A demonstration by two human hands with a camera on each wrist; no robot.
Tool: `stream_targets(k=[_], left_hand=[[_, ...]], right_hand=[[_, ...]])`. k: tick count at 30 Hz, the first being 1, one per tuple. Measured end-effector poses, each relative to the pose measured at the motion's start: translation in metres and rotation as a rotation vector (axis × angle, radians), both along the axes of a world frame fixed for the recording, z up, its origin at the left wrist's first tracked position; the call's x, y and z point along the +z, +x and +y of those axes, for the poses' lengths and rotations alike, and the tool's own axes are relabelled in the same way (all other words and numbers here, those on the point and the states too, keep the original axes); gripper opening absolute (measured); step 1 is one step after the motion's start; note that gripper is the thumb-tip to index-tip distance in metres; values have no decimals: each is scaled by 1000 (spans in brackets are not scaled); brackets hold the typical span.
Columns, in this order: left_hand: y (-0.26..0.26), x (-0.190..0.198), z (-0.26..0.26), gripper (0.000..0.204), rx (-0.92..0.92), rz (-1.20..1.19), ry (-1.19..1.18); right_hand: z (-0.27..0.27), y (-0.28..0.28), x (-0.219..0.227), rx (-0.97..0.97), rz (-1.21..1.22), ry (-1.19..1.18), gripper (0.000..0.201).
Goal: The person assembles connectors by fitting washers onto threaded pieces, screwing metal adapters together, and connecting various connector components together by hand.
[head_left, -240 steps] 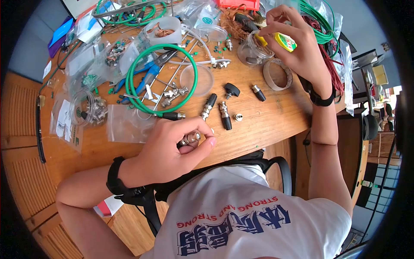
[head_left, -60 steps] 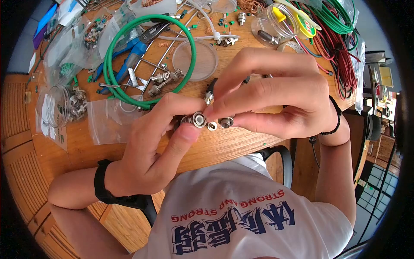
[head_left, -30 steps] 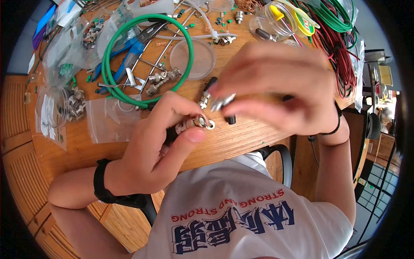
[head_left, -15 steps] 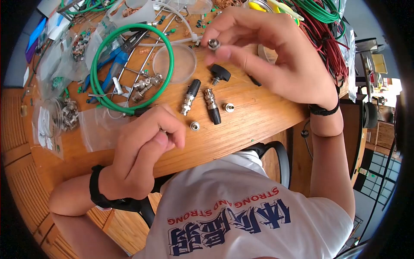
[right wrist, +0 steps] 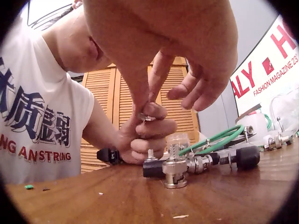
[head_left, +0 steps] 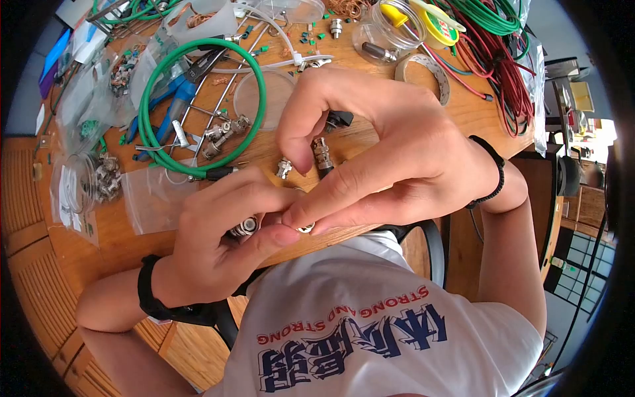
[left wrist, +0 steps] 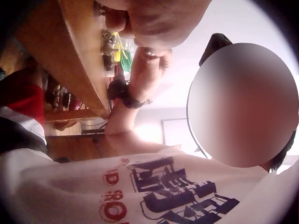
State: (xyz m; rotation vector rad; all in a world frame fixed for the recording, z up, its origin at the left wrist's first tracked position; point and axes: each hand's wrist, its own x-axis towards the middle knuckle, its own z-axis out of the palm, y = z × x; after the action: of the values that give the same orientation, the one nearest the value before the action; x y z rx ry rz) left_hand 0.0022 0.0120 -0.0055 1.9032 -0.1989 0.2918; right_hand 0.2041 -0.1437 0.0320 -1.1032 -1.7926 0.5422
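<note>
My left hand (head_left: 218, 231) keeps a silver BNC connector (head_left: 244, 227) inside its curled fingers. Between its thumb and forefinger is a small ring-shaped metal connector piece (head_left: 306, 228), mostly hidden by fingertips. My right hand (head_left: 383, 165) reaches in from the right and pinches that same piece with thumb and forefinger. The right wrist view shows the fingertips meeting at the metal piece (right wrist: 147, 117) above the table. Behind the hands lie a BNC connector with a black sleeve (head_left: 322, 155), another connector (head_left: 284, 167), partly covered, and a black-headed screw knob (head_left: 338, 120).
A green cable loop (head_left: 260, 119) lies left of centre over blue-handled pliers (head_left: 178, 99) and loose connectors (head_left: 221, 135). Plastic bags (head_left: 155, 202) sit at the left. An open clear jar (head_left: 387, 43), a tape roll (head_left: 426, 73) and red wires (head_left: 509, 79) lie at the back right.
My right hand has come down from the back of the table to my left hand, bringing a small metal piece. The left hand has turned, showing the connector's end in its palm.
</note>
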Motion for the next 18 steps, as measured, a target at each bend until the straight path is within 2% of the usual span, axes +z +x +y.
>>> stream_targets(k=[5,6,7,8,9,10,11,13,14,16,18], left_hand=[[1,-10,-5,23,79,-73,-8],[-3,-9,-8,21,144,24,-79],[-4,-7,-11,20,208,122,-151],[-5,-3,-13,20,209,122,-151],[-5,4,-16,19,201,218,-211],[-5,10,-17,18,192,315,-270],[-6,12,-15,18,193,317,-269],[-6,14,-11,20,157,422,-162],[-5,10,-11,20,157,422,-163],[-3,-2,-12,19,198,191,-149],[-2,-3,-13,19,204,181,-149]], right_hand=[[2,0,-3,-48,16,-21,23],[2,3,0,-48,15,-21,23],[3,8,6,-86,-55,-57,27],[2,13,11,-124,-124,-94,31],[1,18,15,-122,-123,-94,31],[-2,23,18,-241,-311,-156,33],[-3,28,19,-361,-499,-215,36],[-3,34,15,-371,-583,-233,35],[-3,35,12,-365,-587,-244,34],[-3,34,10,-359,-592,-256,33],[-2,31,13,-268,-528,-167,32]])
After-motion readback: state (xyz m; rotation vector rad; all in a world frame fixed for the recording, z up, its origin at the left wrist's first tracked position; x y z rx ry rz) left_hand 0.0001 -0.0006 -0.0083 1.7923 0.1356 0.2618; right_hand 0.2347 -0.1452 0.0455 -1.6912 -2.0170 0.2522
